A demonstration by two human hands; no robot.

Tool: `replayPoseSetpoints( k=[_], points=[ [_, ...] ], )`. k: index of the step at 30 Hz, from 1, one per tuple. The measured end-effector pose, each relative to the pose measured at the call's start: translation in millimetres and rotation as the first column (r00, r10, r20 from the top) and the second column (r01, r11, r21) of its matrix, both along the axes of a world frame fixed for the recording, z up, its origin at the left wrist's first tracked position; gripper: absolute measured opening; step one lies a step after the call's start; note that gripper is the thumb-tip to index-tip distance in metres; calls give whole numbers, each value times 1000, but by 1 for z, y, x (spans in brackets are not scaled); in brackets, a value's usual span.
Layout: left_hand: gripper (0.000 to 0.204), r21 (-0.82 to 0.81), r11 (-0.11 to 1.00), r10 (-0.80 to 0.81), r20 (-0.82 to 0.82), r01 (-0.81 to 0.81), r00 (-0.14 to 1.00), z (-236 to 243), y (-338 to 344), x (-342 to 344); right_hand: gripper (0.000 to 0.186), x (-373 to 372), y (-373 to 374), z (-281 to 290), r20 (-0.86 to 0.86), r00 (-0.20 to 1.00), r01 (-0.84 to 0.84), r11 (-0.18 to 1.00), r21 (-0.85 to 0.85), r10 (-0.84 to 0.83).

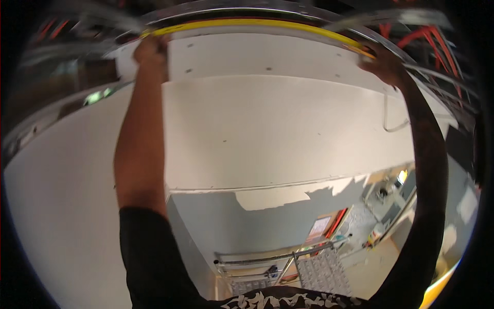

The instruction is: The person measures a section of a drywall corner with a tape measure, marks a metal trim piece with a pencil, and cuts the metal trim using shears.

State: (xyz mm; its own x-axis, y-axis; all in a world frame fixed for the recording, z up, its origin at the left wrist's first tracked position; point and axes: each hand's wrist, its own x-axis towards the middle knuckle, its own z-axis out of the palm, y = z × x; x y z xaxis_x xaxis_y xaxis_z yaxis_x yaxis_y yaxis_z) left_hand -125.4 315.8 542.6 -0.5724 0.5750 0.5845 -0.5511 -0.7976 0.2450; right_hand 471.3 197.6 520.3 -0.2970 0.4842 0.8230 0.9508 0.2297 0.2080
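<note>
1 broad white surface [288,129] fills middle of view; 1 narrower white band [231,54] above. Along band's upper edge, 1 yellow strip [247,22], probably tape-measure blade, long axis left to right, bridging 2 raised hands. Left hand [150,50] closed on left end, right hand [385,64] on right; neither nearer. At least 5 dark spots [268,69] dot band.

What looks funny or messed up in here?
The gray wall has a ragged pale patch near its top, maybe unfinished or damaged paint. The yellow strip between the left hand and right hand shows nothing clearly wrong.
</note>
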Motion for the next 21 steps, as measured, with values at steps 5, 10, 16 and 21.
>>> replayPoseSetpoints(
  k=[5,10,16,21],
  points=[
    [23,19,981,-180,-274,192,945,-2,25,-22,64,29,2,2,-10,999,34,995,93,-33],
    [24,-143,988,52,-91,-65,995,-6,-2,16,69,20,-11,0,22,980,198,977,73,-200],
    [50,372,-348,240,-852,-860,-466,-3,-6,0,68,15,-23,11,61,989,136,991,7,-136],
    [44,390,-451,224,-821,-803,-525,15,45,-67,65,-22,-41,18,87,936,352,922,-162,-342]
  ],
)
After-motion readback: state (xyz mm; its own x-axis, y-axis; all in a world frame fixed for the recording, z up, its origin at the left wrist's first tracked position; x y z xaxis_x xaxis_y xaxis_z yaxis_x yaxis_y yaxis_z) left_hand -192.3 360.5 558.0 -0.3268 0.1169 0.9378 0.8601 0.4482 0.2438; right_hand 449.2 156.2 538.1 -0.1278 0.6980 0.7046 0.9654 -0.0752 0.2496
